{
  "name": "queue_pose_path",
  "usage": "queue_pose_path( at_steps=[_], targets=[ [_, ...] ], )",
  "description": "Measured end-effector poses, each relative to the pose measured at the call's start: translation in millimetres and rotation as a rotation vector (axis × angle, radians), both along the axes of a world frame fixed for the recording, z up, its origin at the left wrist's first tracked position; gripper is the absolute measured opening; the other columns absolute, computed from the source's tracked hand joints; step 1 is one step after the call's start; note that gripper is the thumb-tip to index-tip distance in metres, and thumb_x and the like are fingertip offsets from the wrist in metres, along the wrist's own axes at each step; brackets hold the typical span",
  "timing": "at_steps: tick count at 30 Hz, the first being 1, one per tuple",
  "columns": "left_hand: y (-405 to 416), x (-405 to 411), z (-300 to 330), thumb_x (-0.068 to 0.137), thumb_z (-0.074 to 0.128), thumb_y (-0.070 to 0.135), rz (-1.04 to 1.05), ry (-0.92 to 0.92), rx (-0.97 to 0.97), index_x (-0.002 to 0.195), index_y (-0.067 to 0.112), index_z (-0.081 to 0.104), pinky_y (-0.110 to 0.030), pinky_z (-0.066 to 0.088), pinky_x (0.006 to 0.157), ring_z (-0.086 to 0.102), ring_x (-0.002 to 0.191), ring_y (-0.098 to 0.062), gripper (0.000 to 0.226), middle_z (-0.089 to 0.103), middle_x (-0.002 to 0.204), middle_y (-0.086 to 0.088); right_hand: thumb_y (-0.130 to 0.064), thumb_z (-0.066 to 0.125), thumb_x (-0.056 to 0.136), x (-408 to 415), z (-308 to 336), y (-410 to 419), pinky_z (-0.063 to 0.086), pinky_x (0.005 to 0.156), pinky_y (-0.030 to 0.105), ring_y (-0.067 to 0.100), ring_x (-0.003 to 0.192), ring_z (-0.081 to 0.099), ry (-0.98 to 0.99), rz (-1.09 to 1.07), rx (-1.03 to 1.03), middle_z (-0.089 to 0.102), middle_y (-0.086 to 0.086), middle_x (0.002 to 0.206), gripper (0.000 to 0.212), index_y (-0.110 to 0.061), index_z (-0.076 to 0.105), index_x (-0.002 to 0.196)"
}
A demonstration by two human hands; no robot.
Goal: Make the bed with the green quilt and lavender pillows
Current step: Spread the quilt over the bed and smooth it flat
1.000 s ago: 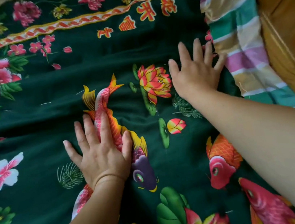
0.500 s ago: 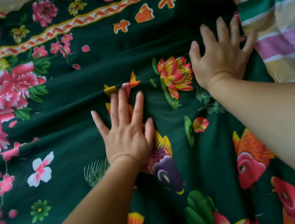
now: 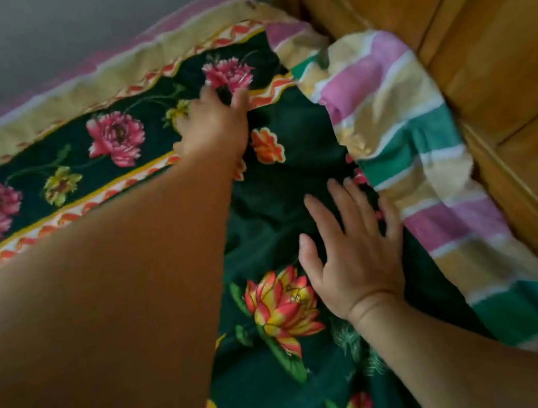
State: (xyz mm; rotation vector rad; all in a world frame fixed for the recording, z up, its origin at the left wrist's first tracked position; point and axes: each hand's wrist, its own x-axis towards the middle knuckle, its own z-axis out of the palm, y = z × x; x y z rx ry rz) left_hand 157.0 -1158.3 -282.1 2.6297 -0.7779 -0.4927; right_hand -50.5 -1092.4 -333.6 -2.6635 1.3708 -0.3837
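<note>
1. Head view: I see the quilt (image 3: 282, 209), dark green with pink and orange flowers, spread over the bed and filling the middle of the picture; its patterned border runs along the far edge at upper left.
2. My left hand (image 3: 215, 125) reaches far out and lies on the quilt near that border, beside a pink flower; the fingers seem bent into the cloth, but blur keeps me from telling whether they grip it.
3. My right hand (image 3: 357, 250) lies flat on the quilt, fingers spread wide and straight, holding nothing, just beside a lotus print.
4. A striped sheet (image 3: 426, 154) in pink, tan and green bunches along the quilt's right edge, touching the right fingertips.
5. A wooden headboard (image 3: 479, 36) stands behind the sheet at upper right.
</note>
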Motion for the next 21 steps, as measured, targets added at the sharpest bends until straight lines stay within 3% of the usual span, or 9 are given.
queue_pose_path(
  at_steps=[3,5,7,10,12,17,19,21],
  targets=[
    [-26.3,1.5,13.5,0.07,0.053,0.078,0.113,0.066,0.138,0.143,0.009,0.031,-0.046,0.035,0.104,0.041,0.128,-0.036,0.102,0.037,0.141,-0.017,-0.043,0.041,0.085,-2.2,-0.3,1.4,0.024,0.108,0.05,0.025,0.135,0.041,-0.036,-0.002,-0.02,0.049,0.008,0.142,0.05,-0.023,0.059,0.126],
    [-34.0,-6.4,12.1,0.069,0.06,0.074,0.059,0.063,0.231,0.148,0.009,0.017,-0.045,0.034,0.106,0.039,0.131,-0.035,0.111,0.034,0.143,-0.017,-0.042,0.042,0.084,-2.5,0.4,1.9,0.024,0.108,0.05,0.024,0.136,0.041,-0.039,-0.003,-0.012,0.05,0.007,0.142,0.049,-0.023,0.059,0.126],
    [-42.9,-13.1,5.5,0.083,0.057,0.06,0.004,0.049,0.245,0.147,0.01,0.022,-0.043,0.036,0.103,0.042,0.129,-0.035,0.088,0.041,0.142,-0.017,-0.042,0.042,0.084,-2.6,-0.1,0.8,0.024,0.108,0.05,0.024,0.136,0.041,-0.043,-0.004,-0.015,0.05,0.007,0.141,0.049,-0.023,0.059,0.126],
    [-43.9,-21.0,3.1,0.098,0.041,0.027,-0.061,-0.018,0.164,0.129,0.012,0.05,-0.037,0.04,0.092,0.051,0.12,-0.032,0.037,0.054,0.131,-0.013,-0.041,0.043,0.084,-3.2,0.3,1.2,0.026,0.107,0.05,0.025,0.135,0.042,-0.038,0.004,-0.016,0.051,0.007,0.14,0.049,-0.023,0.06,0.125],
    [-35.8,-26.0,5.2,0.098,0.034,0.02,-0.015,-0.042,0.009,0.124,0.012,0.051,-0.036,0.041,0.087,0.054,0.115,-0.032,0.033,0.057,0.126,-0.013,-0.04,0.043,0.083,-4.1,-0.3,1.0,0.026,0.107,0.051,0.025,0.134,0.043,-0.035,0.01,-0.014,0.051,0.007,0.14,0.048,-0.022,0.06,0.125],
    [-38.6,-8.7,29.2,0.102,0.027,0.031,0.214,-0.162,-0.488,0.121,0.008,0.047,-0.03,0.031,0.074,0.054,0.11,-0.03,0.035,0.06,0.122,-0.01,-0.039,0.044,0.082,-4.4,1.0,0.9,0.03,0.106,0.05,0.019,0.134,0.041,-0.052,0.02,-0.004,0.052,0.003,0.139,0.048,-0.023,0.062,0.123],
    [-40.7,-1.6,22.0,0.102,0.029,0.03,0.185,-0.216,-0.542,0.12,0.007,0.048,-0.028,0.028,0.071,0.054,0.106,-0.028,0.035,0.061,0.118,-0.009,-0.039,0.045,0.081,-3.4,1.5,1.5,0.03,0.105,0.048,0.017,0.133,0.039,-0.05,0.031,0.016,0.053,0.001,0.139,0.049,-0.024,0.061,0.124],
    [-38.1,-6.1,-5.5,0.101,0.031,0.027,0.076,-0.226,-0.446,0.121,0.006,0.049,-0.035,0.034,0.083,0.052,0.11,-0.031,0.034,0.056,0.121,-0.014,-0.04,0.045,0.081,-4.3,0.6,0.4,0.029,0.105,0.047,0.016,0.133,0.04,-0.033,0.027,0.025,0.053,0.001,0.138,0.049,-0.024,0.06,0.125]
  ],
)
